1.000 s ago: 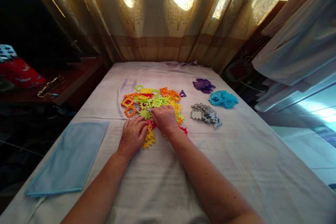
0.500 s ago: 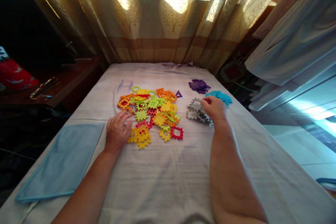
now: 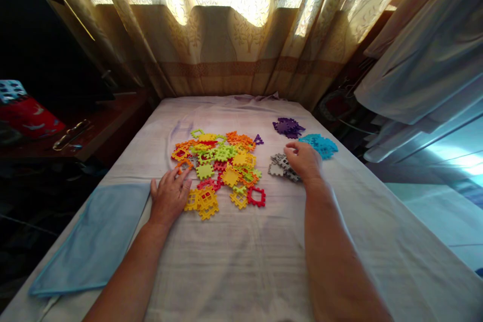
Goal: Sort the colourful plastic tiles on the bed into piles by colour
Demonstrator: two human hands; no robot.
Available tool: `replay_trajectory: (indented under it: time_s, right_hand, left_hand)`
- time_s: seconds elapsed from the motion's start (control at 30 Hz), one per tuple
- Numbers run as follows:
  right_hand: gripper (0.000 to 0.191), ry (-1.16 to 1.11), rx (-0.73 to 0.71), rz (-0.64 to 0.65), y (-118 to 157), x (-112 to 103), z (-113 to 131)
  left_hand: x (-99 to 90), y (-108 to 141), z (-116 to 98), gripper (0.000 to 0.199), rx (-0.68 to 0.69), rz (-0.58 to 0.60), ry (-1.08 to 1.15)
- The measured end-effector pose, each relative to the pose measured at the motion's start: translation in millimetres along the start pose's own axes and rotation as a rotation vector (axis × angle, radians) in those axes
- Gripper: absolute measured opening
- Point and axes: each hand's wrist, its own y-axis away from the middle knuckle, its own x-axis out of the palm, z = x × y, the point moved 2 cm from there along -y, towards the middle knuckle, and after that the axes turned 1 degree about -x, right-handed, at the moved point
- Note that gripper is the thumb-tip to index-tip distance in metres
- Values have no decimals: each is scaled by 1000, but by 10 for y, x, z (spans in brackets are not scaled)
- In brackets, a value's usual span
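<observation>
My left hand (image 3: 169, 193) rests with fingers spread at the left edge of a mixed heap of plastic notched building pieces (image 3: 225, 153). Its fingertips touch an orange piece (image 3: 184, 165). Yellow window-like pieces (image 3: 206, 201) lie just right of the thumb. Over a small pile of grey pieces (image 3: 278, 167) hovers my right hand (image 3: 305, 160), fingers slightly bent and apart, with no piece visible in them. Part of the grey pile is hidden below that hand. Blue pieces (image 3: 320, 146) and purple pieces (image 3: 287, 127) form separate piles behind it.
A lone purple triangle (image 3: 258, 139) and a red square frame (image 3: 256, 196) lie at the heap's right side. A folded light-blue cloth bag (image 3: 94, 236) covers the table's left. Curtains (image 3: 226, 55) hang behind the sheet-covered table (image 3: 234, 266); clothes (image 3: 418, 70) hang at right.
My right hand has let go of a grey piece, which now lies on the grey pile, and has shifted slightly left. My left fingers have moved on the orange piece. The view has tilted up slightly.
</observation>
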Motion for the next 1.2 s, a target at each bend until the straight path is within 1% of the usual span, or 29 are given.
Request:
replay_trajectory:
  time_s: [0.1,0.17,0.23,0.37,0.47,0.57,0.63,0.73,0.93,1.07,1.13,1.2]
  right_hand:
    - [29,-71,-245,18,139,115,381]
    - [26,-89,-397,58,281,209,663]
    - [24,-72,-511,126,445,313,949]
    - [26,11,-760,276,725,542,1507]
    - [26,68,-913,317,794,720,1847]
    - [27,110,-990,347,754,882,2081]
    - [28,133,-997,377,706,964,2183]
    - [29,163,-972,413,655,1035,2279]
    - [30,169,-941,399,645,1056,2354]
    - [33,188,-937,356,641,984,2339]
    - [35,195,-941,321,627,893,2285]
    - [33,199,-922,287,596,764,2171]
  left_hand:
    - [-22,24,4,46,-18,-44,-56]
    - [-25,34,27,45,-50,-63,-74]
    - [-24,37,55,44,-82,-66,-63]
    - [-27,27,82,45,-105,-52,-23]
    - [-32,22,77,45,-116,-35,-9]
    - [-33,26,71,45,-118,-43,3]
    - [-30,30,72,44,-122,-49,6]
    - [-22,34,75,45,-130,-45,10]
    - [-27,26,63,44,-156,-18,4]
    - [-41,20,40,46,-182,21,-36]
    - [-49,19,32,47,-197,31,-46]
    - [-56,17,28,47,-201,34,-45]
